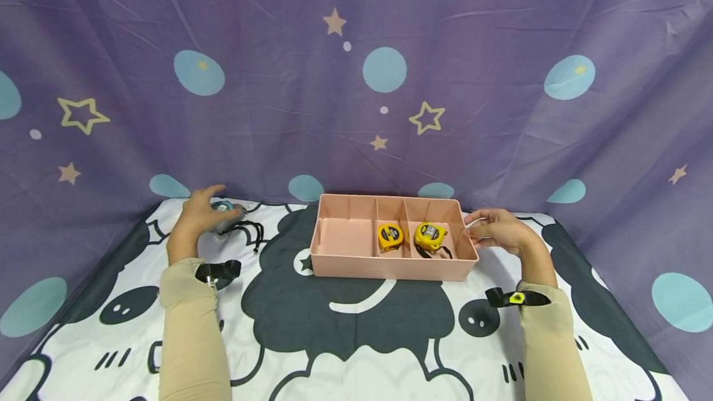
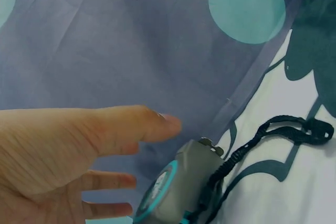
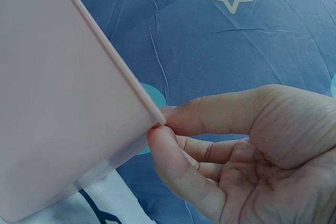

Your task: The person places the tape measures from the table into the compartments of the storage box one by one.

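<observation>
On the left, a grey tape measure (image 1: 227,223) with a teal ring and a black wrist cord (image 2: 252,140) rests on the cloth by the wall. My left hand (image 1: 200,210) is right beside it, fingers spread; the left wrist view shows the thumb (image 2: 152,124) straight and apart from the grey case. Thumb and fingertips of my right hand (image 1: 501,229) pinch the right end rim of a pink divided box (image 1: 384,268). Inside that box, one yellow tape measure (image 1: 390,236) lies in the middle compartment and another yellow tape measure (image 1: 429,236), with a black cord, in the right compartment.
The box's wide left compartment (image 1: 348,237) shows its bare floor. A purple patterned curtain (image 1: 278,79) hangs behind the table. Black and white printed cloth (image 1: 356,314) covers the tabletop. Each wrist wears a black strap (image 1: 520,297).
</observation>
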Demonstrator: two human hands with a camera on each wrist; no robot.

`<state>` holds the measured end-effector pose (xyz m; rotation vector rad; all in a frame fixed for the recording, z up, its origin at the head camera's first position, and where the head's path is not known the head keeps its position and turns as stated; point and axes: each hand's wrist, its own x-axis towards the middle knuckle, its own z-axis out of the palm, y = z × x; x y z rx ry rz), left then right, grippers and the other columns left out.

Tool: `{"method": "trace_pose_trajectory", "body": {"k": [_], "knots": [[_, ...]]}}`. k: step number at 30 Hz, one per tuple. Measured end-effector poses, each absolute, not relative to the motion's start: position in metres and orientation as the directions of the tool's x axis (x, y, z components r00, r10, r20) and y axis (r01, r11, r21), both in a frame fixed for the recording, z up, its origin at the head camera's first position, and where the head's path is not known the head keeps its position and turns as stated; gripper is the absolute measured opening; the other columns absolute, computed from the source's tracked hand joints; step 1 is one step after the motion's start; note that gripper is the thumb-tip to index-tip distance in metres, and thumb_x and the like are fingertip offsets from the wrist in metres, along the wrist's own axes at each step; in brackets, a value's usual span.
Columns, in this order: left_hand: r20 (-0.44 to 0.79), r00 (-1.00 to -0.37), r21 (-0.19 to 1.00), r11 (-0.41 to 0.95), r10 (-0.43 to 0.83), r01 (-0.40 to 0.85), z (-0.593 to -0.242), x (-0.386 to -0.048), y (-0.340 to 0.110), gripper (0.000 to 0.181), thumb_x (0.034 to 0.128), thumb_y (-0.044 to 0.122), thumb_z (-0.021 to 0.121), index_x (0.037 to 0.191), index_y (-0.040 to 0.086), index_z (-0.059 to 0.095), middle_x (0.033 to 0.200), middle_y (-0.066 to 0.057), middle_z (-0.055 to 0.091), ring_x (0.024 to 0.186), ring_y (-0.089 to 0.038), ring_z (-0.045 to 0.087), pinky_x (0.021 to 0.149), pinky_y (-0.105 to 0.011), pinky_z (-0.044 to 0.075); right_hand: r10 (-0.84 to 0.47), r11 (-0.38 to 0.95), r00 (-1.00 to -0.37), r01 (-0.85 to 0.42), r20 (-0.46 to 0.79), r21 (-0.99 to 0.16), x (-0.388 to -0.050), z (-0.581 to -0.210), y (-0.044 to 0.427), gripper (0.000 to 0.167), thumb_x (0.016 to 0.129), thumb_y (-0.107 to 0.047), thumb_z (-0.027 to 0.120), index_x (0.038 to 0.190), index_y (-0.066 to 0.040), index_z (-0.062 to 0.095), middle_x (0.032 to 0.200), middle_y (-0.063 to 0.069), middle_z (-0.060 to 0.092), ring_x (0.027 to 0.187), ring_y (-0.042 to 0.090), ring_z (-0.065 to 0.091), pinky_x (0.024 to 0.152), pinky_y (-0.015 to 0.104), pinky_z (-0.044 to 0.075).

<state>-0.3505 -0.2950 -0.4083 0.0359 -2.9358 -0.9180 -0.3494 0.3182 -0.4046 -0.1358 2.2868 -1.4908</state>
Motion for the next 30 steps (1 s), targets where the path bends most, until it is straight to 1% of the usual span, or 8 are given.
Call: {"method": "trace_pose_trajectory", "body": {"k": [4,7,11,19,27,30], "knots": [[-0.015,-0.998,0.566,0.822,-0.060,-0.058,-0.413,-0.353,-0.295,0.092,0.0875,0.034,0.075,0.157,-0.003,0.027,0.152,-0.047,0.023,0.135,-0.071,0.024,0.110,-0.075,0.028,-0.298,0.424,-0.913,0.135,-0.279,-0.896,-0.349,-0.404,0.319,0.046,0.095,-0.005,0.062,0.134,0.014,0.045,0.091,-0.002,0.070,0.078,0.011,0.067,0.075,0.027,0.060],[-0.035,-0.995,0.569,0.817,-0.088,-0.093,-0.415,-0.353,-0.293,0.094,0.0854,0.035,0.077,0.156,-0.003,0.027,0.152,-0.047,0.024,0.136,-0.069,0.024,0.111,-0.073,0.030,-0.299,0.422,-0.913,0.133,-0.277,-0.897,-0.349,-0.404,0.319,0.045,0.096,-0.005,0.062,0.133,0.014,0.046,0.090,-0.003,0.070,0.078,0.010,0.067,0.075,0.027,0.060],[-0.036,-0.993,0.573,0.811,-0.112,-0.113,-0.416,-0.353,-0.292,0.094,0.0830,0.032,0.078,0.155,-0.005,0.030,0.150,-0.047,0.027,0.134,-0.068,0.028,0.110,-0.072,0.033,-0.301,0.420,-0.913,0.133,-0.276,-0.898,-0.349,-0.403,0.319,0.044,0.096,-0.005,0.062,0.132,0.014,0.046,0.090,-0.003,0.069,0.078,0.010,0.067,0.075,0.027,0.060],[-0.011,-0.992,0.577,0.810,-0.123,-0.107,-0.420,-0.353,-0.292,0.092,0.0783,0.026,0.081,0.150,-0.007,0.035,0.145,-0.049,0.029,0.129,-0.066,0.033,0.105,-0.070,0.037,-0.293,0.424,-0.914,0.137,-0.279,-0.895,-0.350,-0.404,0.318,0.046,0.095,-0.005,0.062,0.132,0.014,0.046,0.090,-0.002,0.070,0.077,0.011,0.066,0.074,0.027,0.060],[-0.042,-0.986,0.581,0.799,-0.160,-0.155,-0.426,-0.355,-0.290,0.092,0.0758,0.020,0.083,0.150,-0.007,0.035,0.146,-0.046,0.026,0.130,-0.063,0.030,0.103,-0.070,0.038,-0.299,0.423,-0.911,0.139,-0.283,-0.895,-0.350,-0.404,0.318,0.044,0.095,-0.006,0.062,0.132,0.013,0.046,0.091,-0.002,0.069,0.078,0.011,0.066,0.075,0.027,0.060],[-0.043,-0.983,0.576,0.800,-0.177,-0.169,-0.429,-0.357,-0.290,0.092,0.0748,0.017,0.083,0.150,-0.007,0.035,0.145,-0.046,0.026,0.130,-0.063,0.030,0.102,-0.071,0.039,-0.304,0.418,-0.911,0.135,-0.278,-0.898,-0.349,-0.404,0.319,0.044,0.096,-0.006,0.062,0.131,0.014,0.046,0.090,-0.003,0.070,0.077,0.010,0.066,0.075,0.027,0.060]]}}
